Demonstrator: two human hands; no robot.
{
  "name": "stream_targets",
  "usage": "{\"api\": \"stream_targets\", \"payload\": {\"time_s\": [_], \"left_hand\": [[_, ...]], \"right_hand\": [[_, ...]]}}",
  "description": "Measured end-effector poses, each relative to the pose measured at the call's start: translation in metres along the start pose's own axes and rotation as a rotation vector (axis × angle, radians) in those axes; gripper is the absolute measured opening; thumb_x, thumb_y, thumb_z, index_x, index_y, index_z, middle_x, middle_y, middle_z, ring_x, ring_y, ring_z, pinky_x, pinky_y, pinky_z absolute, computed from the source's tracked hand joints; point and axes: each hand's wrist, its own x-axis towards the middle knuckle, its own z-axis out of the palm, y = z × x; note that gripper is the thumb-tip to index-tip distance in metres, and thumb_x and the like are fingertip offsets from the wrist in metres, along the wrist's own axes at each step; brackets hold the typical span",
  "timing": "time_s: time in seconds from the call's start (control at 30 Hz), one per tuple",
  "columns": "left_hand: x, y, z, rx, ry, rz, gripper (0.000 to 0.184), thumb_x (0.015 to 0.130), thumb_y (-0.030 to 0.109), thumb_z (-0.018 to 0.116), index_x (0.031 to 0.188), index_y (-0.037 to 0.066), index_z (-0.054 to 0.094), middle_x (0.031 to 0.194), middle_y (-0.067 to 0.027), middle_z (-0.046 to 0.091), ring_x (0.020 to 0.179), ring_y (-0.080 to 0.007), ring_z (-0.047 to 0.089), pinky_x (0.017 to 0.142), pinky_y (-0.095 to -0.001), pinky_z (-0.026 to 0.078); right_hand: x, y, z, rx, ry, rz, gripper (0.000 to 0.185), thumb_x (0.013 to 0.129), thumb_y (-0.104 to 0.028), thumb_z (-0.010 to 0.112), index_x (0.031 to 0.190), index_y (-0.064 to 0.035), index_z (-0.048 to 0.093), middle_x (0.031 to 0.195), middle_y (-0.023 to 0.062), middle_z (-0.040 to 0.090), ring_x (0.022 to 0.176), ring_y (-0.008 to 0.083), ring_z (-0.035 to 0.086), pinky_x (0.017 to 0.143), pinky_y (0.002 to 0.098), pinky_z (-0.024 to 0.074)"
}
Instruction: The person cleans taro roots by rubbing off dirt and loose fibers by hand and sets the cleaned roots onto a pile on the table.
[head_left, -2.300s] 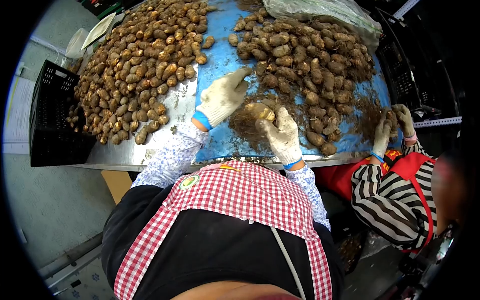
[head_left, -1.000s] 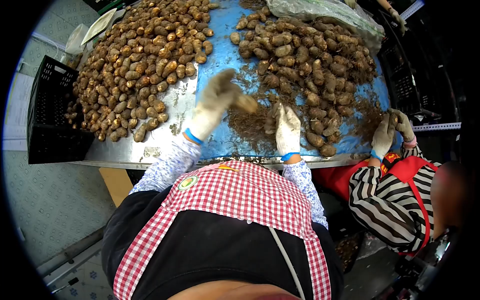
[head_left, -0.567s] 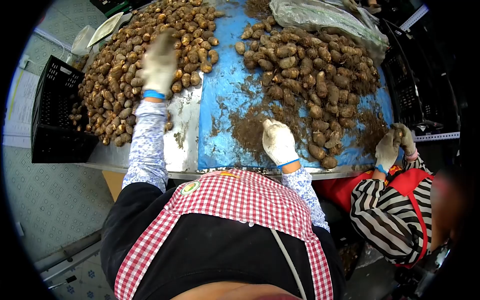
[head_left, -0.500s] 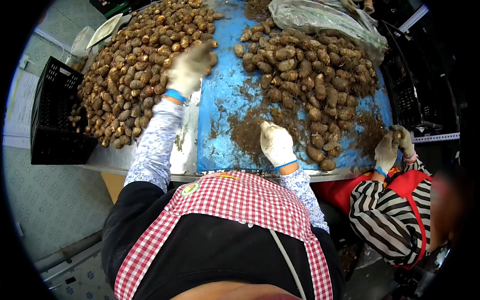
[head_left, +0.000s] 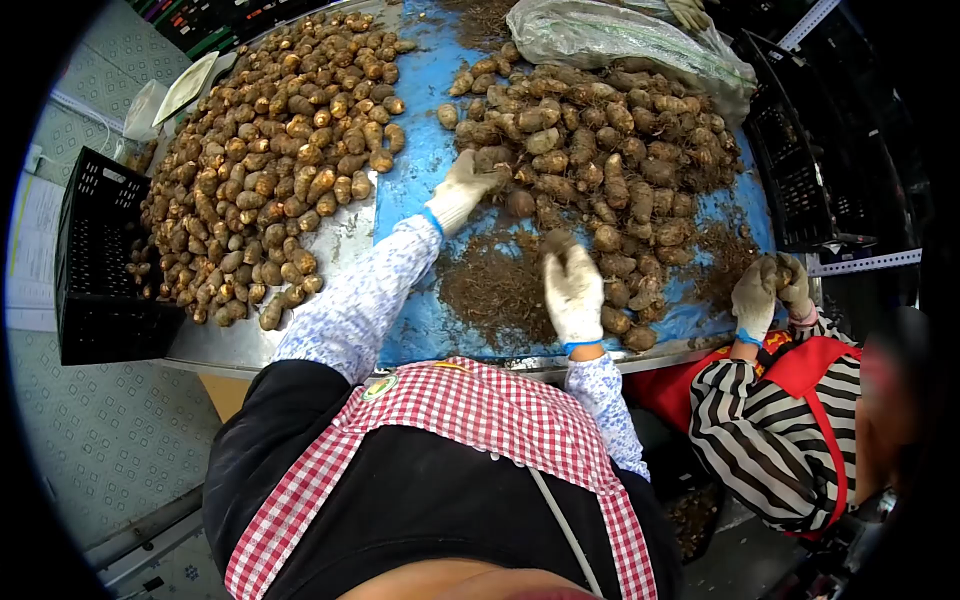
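Observation:
A heap of rough brown tubers with hairy roots (head_left: 620,150) lies on the blue sheet (head_left: 405,300). My left hand (head_left: 464,190), in a pale soiled glove, is at the heap's left edge, its fingers closed on a dark tuber (head_left: 492,158). Nearer my body, my right hand (head_left: 573,290) is raised beside a pile of loose root hairs (head_left: 492,285). Its fingertips are dark and blurred against the tubers, and I cannot make out whether anything is between them. On the left, cleaner tubers (head_left: 270,160) cover the metal tabletop (head_left: 345,235).
A black crate (head_left: 105,260) stands at the left edge. Clear plastic (head_left: 640,40) lies behind the hairy tubers. At the right, a co-worker's gloved hands (head_left: 770,290) are together near the table edge. Black crates (head_left: 790,160) stand beyond. Another glove (head_left: 688,14) shows at the top.
My left hand has moved right from the cleaner tubers to the hairy heap and closed on a tuber. My right hand has shifted slightly, its fingers now pointing up. The whole view has shifted a little.

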Motion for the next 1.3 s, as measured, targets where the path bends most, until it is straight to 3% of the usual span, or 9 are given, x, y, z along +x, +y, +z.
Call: {"api": "stream_targets", "payload": {"time_s": [0.23,0.33,0.5,0.7,0.8,0.93,1.1,1.13,1.3], "left_hand": [[-0.107,0.017,-0.029,-0.902,-0.657,-0.023,0.038,0.1,0.014,0.049,0.135,0.002,0.039,0.115,-0.0142,0.06,0.097,-0.0205,0.064,0.077,-0.0389,0.06],[-0.133,0.018,-0.033,-0.421,-0.501,0.104,0.033,0.103,0.022,0.046,0.13,0.003,0.048,0.109,-0.011,0.063,0.09,-0.0189,0.065,0.072,-0.0332,0.059],[-0.126,-0.005,-0.039,-1.011,-0.894,-0.52,0.029,0.103,0.034,0.043,0.108,0.01,0.059,0.08,-0.0013,0.062,0.056,-0.012,0.057,0.048,-0.0229,0.049],[-0.116,-0.019,0.018,-0.06,-0.045,0.352,0.035,0.103,0.027,0.043,0.129,0.008,0.056,0.086,-0.0037,0.067,0.058,-0.0145,0.061,0.049,-0.0262,0.052],[-0.135,0.016,0.022,0.467,0.12,0.728,0.033,0.1,0.02,0.049,0.129,0.007,0.056,0.09,-0.011,0.07,0.063,-0.0211,0.067,0.053,-0.0315,0.055],[-0.185,0.087,0.004,0.892,-0.078,0.762,0.037,0.096,0.012,0.053,0.133,0.006,0.052,0.077,-0.0177,0.068,0.058,-0.0264,0.068,0.054,-0.0362,0.056],[-0.125,-0.009,0.021,0.339,-0.065,0.557,0.045,0.103,0.022,0.043,0.144,0.003,0.039,0.111,-0.0244,0.066,0.096,-0.0243,0.069,0.073,-0.034,0.057],[-0.142,0.038,0.017,0.306,-0.203,0.156,0.039,0.101,0.008,0.043,0.137,-0.007,0.041,0.136,-0.0237,0.051,0.126,-0.0274,0.051,0.109,-0.0327,0.041],[-0.158,0.038,0.009,0.517,-0.066,0.411,0.041,0.102,0.022,0.046,0.137,0.002,0.046,0.127,-0.0214,0.06,0.108,-0.03,0.064,0.094,-0.0317,0.052]], "right_hand": [[0.03,-0.038,0.044,-1.0,-0.312,-0.553,0.032,0.088,-0.008,0.066,0.117,0.0005,0.058,0.091,0.0129,0.065,0.073,0.023,0.065,0.068,0.0348,0.0563],[0.024,-0.04,0.063,-1.097,-0.413,-0.612,0.025,0.088,-0.023,0.066,0.103,-0.0033,0.064,0.093,0.0182,0.064,0.077,0.0344,0.065,0.068,0.0432,0.0528],[0.0,-0.032,0.062,-1.115,-0.479,-0.631,0.021,0.084,-0.022,0.068,0.094,-0.004,0.063,0.089,0.016,0.061,0.082,0.0352,0.063,0.068,0.0443,0.0525],[-0.016,-0.032,0.061,-1.226,-0.208,-0.175,0.014,0.089,-0.015,0.064,0.091,-0.0021,0.06,0.09,0.0156,0.062,0.077,0.0307,0.064,0.069,0.0385,0.0547],[-0.002,0.016,0.037,-0.973,-0.042,-0.77,0.021,0.101,-0.014,0.049,0.11,0.003,0.058,0.101,0.0155,0.063,0.094,0.0228,0.061,0.085,0.0307,0.0511],[-0.003,0.025,0.025,-0.098,-0.216,0.268,0.037,0.105,-0.031,0.042,0.116,-0.0005,0.06,0.112,0.0176,0.065,0.1,0.0282,0.063,0.085,0.0358,0.0491],[-0.024,0.004,0.049,-0.892,0.013,-0.285,0.032,0.102,-0.029,0.05,0.109,0.0003,0.061,0.089,0.0194,0.07,0.082,0.0304,0.068,0.071,0.0344,0.0537],[-0.032,-0.028,0.067,-1.198,-0.082,-0.238,0.033,0.101,-0.024,0.05,0.118,0.0035,0.057,0.093,0.0218,0.069,0.084,0.0287,0.069,0.072,0.0328,0.0553],[-0.021,-0.012,0.066,-1.253,-0.03,-0.337,0.03,0.1,-0.022,0.048,0.113,0.0034,0.057,0.091,0.0209,0.068,0.075,0.0267,0.069,0.062,0.0344,0.0558]]}}
